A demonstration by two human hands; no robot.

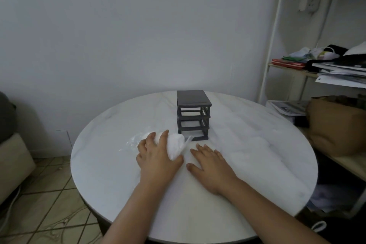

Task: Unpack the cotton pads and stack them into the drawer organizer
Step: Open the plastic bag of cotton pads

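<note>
Head view. I see a round white marble-patterned table (247,144) filling the lower middle of the frame, set against a plain pale wall (128,35). Near the table's far edge stands the dark grey drawer organizer (193,115), an upright open frame with three tiers; I see no drawers in them. Just in front of it and to its left lies the pack of cotton pads (175,145), a white roll in clear plastic wrap that trails toward the left edge. My left hand (158,156) lies over the pack with fingers curled around it, gripping it against the tabletop. My right hand (212,166) rests flat and spread on the bare table just beside the pack, holding nothing. Right of the table, a white-framed shelf unit (275,35) carries papers, cloths and a brown bag. Tiled floor (49,194) shows at lower left, beside a beige seat (13,160).
</note>
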